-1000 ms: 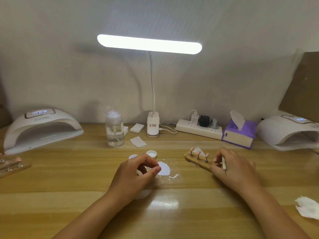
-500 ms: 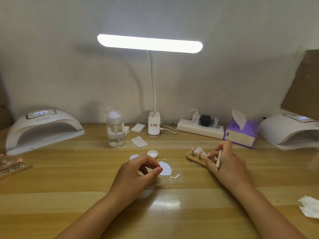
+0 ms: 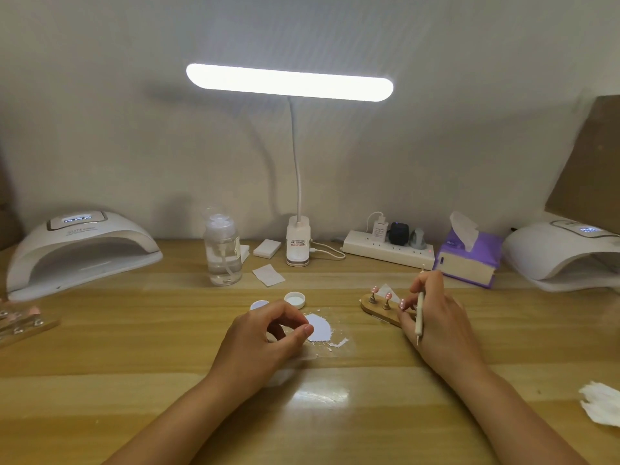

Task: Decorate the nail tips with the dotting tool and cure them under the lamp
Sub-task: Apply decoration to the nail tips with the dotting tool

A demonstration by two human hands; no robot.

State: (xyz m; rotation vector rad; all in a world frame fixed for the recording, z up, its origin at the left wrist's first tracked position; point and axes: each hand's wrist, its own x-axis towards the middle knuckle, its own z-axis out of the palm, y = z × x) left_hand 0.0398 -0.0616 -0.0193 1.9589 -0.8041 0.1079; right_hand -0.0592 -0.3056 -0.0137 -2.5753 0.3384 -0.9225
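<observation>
A wooden holder (image 3: 375, 308) right of centre carries pink nail tips (image 3: 374, 290) on small stands. My right hand (image 3: 439, 327) lies over its right end. It grips the slim dotting tool (image 3: 419, 315) along the fingers, point toward me, while its fingertips touch the rightmost nail tip (image 3: 402, 303). My left hand (image 3: 265, 337) rests on the table with curled fingers, thumb tip at the edge of a clear film (image 3: 345, 322) with a white paint puddle (image 3: 320, 327). Whether those fingers hold anything is hidden. A white curing lamp (image 3: 80, 250) stands far left and another (image 3: 560, 253) far right.
Two small white caps (image 3: 295, 300) lie behind the left hand. Along the back stand a clear pump bottle (image 3: 223, 253), the desk lamp base (image 3: 298, 245), a power strip (image 3: 389, 251) and a purple tissue pack (image 3: 469, 260). A second holder (image 3: 23, 322) lies far left, a crumpled wipe (image 3: 600, 404) right.
My right hand has shifted back and left onto the holder's right end, and the dotting tool has turned to lie along the fingers. The left hand has stayed put.
</observation>
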